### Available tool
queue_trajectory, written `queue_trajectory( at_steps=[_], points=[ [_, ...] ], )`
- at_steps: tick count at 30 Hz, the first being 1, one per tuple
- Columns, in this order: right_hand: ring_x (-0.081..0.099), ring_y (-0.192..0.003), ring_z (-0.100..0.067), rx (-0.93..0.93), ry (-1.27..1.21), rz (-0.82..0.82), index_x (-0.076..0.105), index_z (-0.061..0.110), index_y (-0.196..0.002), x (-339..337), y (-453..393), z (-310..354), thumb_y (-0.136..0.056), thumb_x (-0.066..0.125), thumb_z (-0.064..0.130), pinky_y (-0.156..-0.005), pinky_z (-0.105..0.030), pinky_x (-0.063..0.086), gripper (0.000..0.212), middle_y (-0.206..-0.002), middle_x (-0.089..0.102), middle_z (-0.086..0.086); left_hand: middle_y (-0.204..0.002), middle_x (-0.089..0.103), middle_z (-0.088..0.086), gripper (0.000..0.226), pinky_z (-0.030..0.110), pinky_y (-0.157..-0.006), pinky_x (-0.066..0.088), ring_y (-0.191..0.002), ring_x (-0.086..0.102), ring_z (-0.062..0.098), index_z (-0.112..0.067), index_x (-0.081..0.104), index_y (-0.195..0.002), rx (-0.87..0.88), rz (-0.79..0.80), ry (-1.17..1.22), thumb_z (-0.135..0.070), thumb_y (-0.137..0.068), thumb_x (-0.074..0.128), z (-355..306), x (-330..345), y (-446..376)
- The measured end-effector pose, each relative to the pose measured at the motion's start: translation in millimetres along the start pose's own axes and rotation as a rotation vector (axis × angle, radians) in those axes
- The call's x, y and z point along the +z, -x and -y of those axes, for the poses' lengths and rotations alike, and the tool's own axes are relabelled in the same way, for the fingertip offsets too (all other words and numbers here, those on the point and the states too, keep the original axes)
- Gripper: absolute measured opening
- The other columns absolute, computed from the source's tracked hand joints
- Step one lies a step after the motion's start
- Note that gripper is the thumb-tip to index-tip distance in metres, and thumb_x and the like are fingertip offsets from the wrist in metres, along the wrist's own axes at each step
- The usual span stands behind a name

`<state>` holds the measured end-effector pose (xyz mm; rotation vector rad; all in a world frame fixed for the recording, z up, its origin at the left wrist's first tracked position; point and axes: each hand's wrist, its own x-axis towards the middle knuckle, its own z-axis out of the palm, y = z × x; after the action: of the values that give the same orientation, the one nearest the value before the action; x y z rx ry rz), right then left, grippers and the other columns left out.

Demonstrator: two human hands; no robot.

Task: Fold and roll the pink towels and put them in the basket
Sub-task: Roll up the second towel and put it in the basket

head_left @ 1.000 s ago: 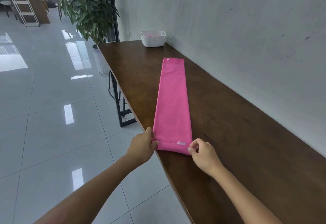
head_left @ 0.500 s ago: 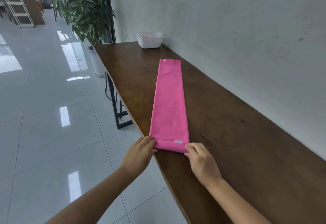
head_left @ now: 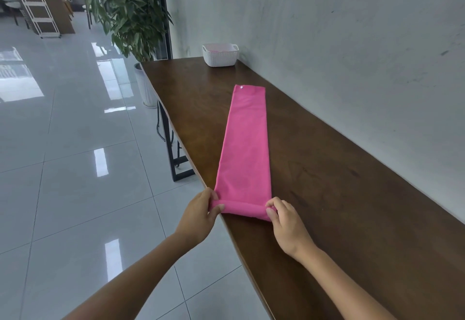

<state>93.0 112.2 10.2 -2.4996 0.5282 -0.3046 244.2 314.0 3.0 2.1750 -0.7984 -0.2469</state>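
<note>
Rolling stage of the fold-and-roll task, seen from the head camera. We see a pink towel point(head_left: 245, 148) folded into a long narrow strip and laid lengthwise on a dark wooden table point(head_left: 339, 193), its near end at the table's front edge and its far end, marked by a small white snap point(head_left: 241, 88), pointing toward the basket point(head_left: 221, 55). We judge the strip is laid this way so that the roll can travel straight along the table toward the basket.

The near end is turned over into a small roll point(head_left: 242, 209), only a turn or so thick. The left hand point(head_left: 200, 215) pinches the roll's left end, thumb against curled fingers; the right hand point(head_left: 286, 219) pinches its right end in the same way. Both hands are thus clasped on the towel. We take the paired hold at the two ends as a means of keeping the roll even across its width and square to the strip, so that it does not cone or drift sideways.

The basket is white, stands at the far end of the table against the wall point(head_left: 327, 42), well apart from the towel, and shows something pink inside; we cannot tell what it is. A potted plant point(head_left: 128, 10) stands on the tiled floor point(head_left: 75, 168) beyond the table's far corner.

By our judgement most of the strip is not yet rolled.
</note>
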Motion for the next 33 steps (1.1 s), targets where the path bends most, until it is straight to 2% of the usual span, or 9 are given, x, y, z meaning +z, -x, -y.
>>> queue_trajectory(
  at_steps=[4, 7, 11, 14, 18, 22, 26, 29, 33],
  points=[
    [0.057, -0.083, -0.005, 0.154, -0.145, 0.016, 0.049, 0.022, -0.099, -6.3, -9.3, 12.5, -0.106, 0.041, 0.033, -0.062, -0.018, 0.042, 0.015, -0.092, 0.059, 0.007, -0.090, 0.062, -0.005, 0.025, 0.016, -0.061, 0.043, -0.079, 0.058, 0.010, -0.015, 0.052, -0.098, -0.245, 0.003, 0.203, -0.037, -0.095, 0.065, -11.1, -2.7, -3.8],
    [0.058, -0.076, -0.007, 0.235, -0.152, -0.029, 0.047, 0.020, -0.100, -10.1, -18.7, 16.4, -0.104, 0.048, 0.037, -0.058, -0.024, 0.042, 0.017, -0.086, 0.061, 0.004, -0.095, 0.057, -0.010, 0.025, 0.017, -0.065, 0.044, -0.083, 0.058, 0.009, -0.019, 0.052, -0.099, -0.262, -0.076, 0.147, -0.037, -0.093, 0.068, -15.5, -0.5, -9.0],
    [0.050, -0.072, -0.007, 0.105, 0.119, -0.249, 0.055, 0.020, -0.090, -4.3, -16.4, 15.3, -0.099, 0.057, 0.038, -0.055, -0.014, 0.031, 0.020, -0.082, 0.055, 0.008, -0.095, 0.053, -0.011, 0.012, 0.021, -0.070, 0.047, -0.083, 0.050, 0.009, -0.024, 0.056, -0.088, 0.119, -0.238, -0.168, -0.026, -0.095, 0.066, -11.6, 7.8, -3.4],
    [0.054, -0.070, -0.010, -0.145, 0.252, -0.377, 0.068, 0.012, -0.085, 5.3, -8.2, 10.7, -0.099, 0.055, 0.030, -0.061, -0.015, 0.040, 0.026, -0.082, 0.057, 0.004, -0.089, 0.062, -0.005, 0.010, 0.026, -0.064, 0.050, -0.078, 0.050, 0.014, -0.019, 0.064, -0.089, 0.430, -0.239, -0.430, -0.016, -0.089, 0.074, 4.3, 7.5, 0.0],
    [0.064, -0.083, -0.014, -0.234, 0.307, -0.346, 0.074, 0.006, -0.105, 13.9, 3.1, 1.4, -0.098, 0.059, 0.028, -0.072, -0.018, 0.051, 0.028, -0.097, 0.067, -0.004, -0.107, 0.070, 0.000, 0.022, 0.031, -0.080, 0.058, -0.096, 0.063, 0.020, -0.016, 0.071, -0.106, 0.579, -0.199, -0.519, -0.020, -0.086, 0.077, 15.9, 3.9, -0.5],
    [0.061, -0.109, -0.020, -0.156, 0.359, -0.193, 0.062, 0.009, -0.133, 15.4, 1.1, -5.0, -0.093, 0.068, 0.031, -0.089, -0.030, 0.056, 0.046, -0.122, 0.062, -0.005, -0.111, 0.070, 0.000, 0.028, 0.031, -0.083, 0.058, -0.102, 0.064, 0.019, -0.016, 0.070, -0.113, 0.547, -0.177, -0.514, -0.019, -0.086, 0.077, 11.6, 3.1, -6.6],
    [0.054, -0.113, -0.016, -0.106, 0.274, -0.136, 0.058, 0.013, -0.136, 7.1, -6.3, -1.3, -0.099, 0.060, 0.030, -0.092, -0.027, 0.050, 0.041, -0.123, 0.056, 0.001, -0.111, 0.066, -0.002, 0.021, 0.029, -0.087, 0.054, -0.098, 0.059, 0.015, -0.018, 0.066, -0.117, 0.380, -0.098, -0.312, -0.022, -0.097, 0.062, 9.2, -0.6, -13.4],
    [0.055, -0.111, -0.012, -0.062, 0.152, -0.129, 0.056, 0.018, -0.133, 1.9, -2.7, 1.8, -0.100, 0.057, 0.034, -0.089, -0.020, 0.046, 0.036, -0.120, 0.057, 0.006, -0.111, 0.061, -0.007, 0.019, 0.024, -0.088, 0.049, -0.097, 0.053, 0.010, -0.021, 0.060, -0.118, 0.303, -0.029, -0.239, -0.027, -0.100, 0.056, 8.5, -7.3, -13.3],
    [0.055, -0.097, -0.001, 0.010, -0.004, -0.079, 0.053, 0.026, -0.121, -3.8, 12.1, 6.0, -0.100, 0.054, 0.039, -0.072, -0.009, 0.041, 0.025, -0.111, 0.058, 0.012, -0.110, 0.061, -0.010, 0.019, 0.024, -0.086, 0.050, -0.097, 0.056, 0.009, -0.025, 0.059, -0.117, 0.236, 0.119, -0.211, -0.035, -0.102, 0.052, 7.7, -20.1, -10.1]
  ],
)
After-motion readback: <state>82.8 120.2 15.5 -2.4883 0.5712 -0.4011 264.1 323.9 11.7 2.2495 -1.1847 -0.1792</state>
